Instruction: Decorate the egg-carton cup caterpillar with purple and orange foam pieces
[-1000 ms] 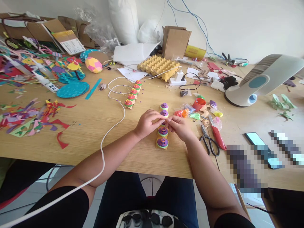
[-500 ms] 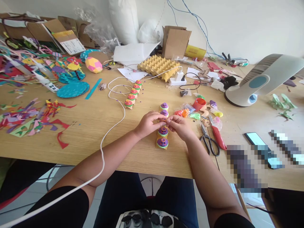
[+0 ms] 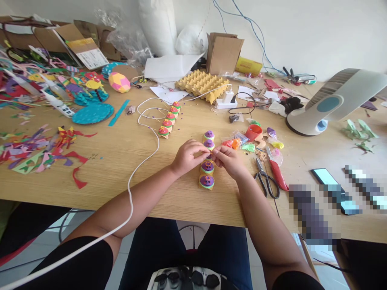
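A row of egg-carton cups topped with purple, green and yellow clay [image 3: 207, 175] runs away from me on the wooden table [image 3: 121, 161]. My left hand [image 3: 186, 156] and my right hand [image 3: 229, 160] meet over the middle cup of that row. Both pinch with fingertips pressed together at a small piece I cannot make out. The middle cup is mostly hidden by my fingers. Two cups show beyond my hands [image 3: 209, 139], two nearer to me.
A second row of red-topped cups [image 3: 169, 119] lies up left beside a white cable [image 3: 145, 157]. Scissors [image 3: 266, 177], a red knife [image 3: 276, 171], clay bits and a red cup [image 3: 253, 132] sit right. Fan [image 3: 329, 104], phone [image 3: 328, 181], egg tray [image 3: 201, 82], paper scraps [image 3: 39, 149] surround.
Almost nothing has moved. My fingertips shift slightly over the middle cup while both hands stay in the same place.
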A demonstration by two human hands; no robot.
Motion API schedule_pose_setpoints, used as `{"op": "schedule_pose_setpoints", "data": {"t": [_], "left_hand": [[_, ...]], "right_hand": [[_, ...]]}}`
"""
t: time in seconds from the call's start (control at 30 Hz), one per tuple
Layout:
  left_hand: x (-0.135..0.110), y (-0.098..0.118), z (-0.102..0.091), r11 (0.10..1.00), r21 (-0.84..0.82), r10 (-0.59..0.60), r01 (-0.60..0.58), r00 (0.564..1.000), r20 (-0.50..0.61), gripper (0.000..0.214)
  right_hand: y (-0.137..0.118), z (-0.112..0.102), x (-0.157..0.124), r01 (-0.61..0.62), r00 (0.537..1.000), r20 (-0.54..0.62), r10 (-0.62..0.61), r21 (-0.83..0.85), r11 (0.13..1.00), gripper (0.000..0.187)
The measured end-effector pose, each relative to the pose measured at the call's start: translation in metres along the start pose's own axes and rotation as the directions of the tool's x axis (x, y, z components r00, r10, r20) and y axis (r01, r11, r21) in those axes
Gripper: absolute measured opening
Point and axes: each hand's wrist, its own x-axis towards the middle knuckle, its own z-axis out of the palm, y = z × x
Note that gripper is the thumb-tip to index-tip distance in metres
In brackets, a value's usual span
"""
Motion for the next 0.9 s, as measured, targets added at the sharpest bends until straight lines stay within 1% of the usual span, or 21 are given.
{"op": "schedule_pose_setpoints", "data": {"t": [0.17, 0.27, 0.5, 0.67, 0.83, 0.9], "left_hand": [[-0.0002, 0.0008, -0.0011, 1.0, 0.006, -0.01, 0.01, 1.0, -0.021, 0.008], [-0.0009, 0.0004, -0.0011, 1.0, 0.02, -0.02, 0.02, 1.0, -0.008, 0.01], [-0.0004, -0.0001, -0.0009, 1.0, -0.014, -0.003, 0.004, 1.0, 0.026, 0.011], [-0.0005, 0.0017, -0.0009, 0.996, -0.073, -0.04, 0.043, 0.998, 0.043, 0.013], [-0.0031, 0.0032, -0.001, 0.989, -0.106, -0.094, 0.104, 0.99, 0.102, 0.025], [-0.004, 0.0034, -0.0004, 0.987, -0.106, -0.111, 0.123, 0.988, 0.107, 0.025]], "right_hand": [[-0.001, 0.001, -0.001, -0.011, 0.999, 0.03, 0.012, -0.027, 1.0, 0.037], [-0.0014, 0.0024, -0.0021, -0.016, 0.998, 0.058, 0.016, -0.014, 1.0, 0.035], [-0.0011, 0.0024, -0.0023, -0.006, 1.0, 0.029, 0.006, 0.002, 1.0, 0.034], [-0.0016, 0.0016, -0.002, -0.012, 0.999, 0.038, 0.012, -0.004, 1.0, 0.035], [0.0008, 0.0018, -0.0015, -0.009, 1.0, 0.017, 0.009, 0.017, 1.0, 0.034], [0.0017, 0.0018, -0.0013, 0.0, 1.0, 0.016, -0.001, 0.018, 1.0, 0.033]]}}
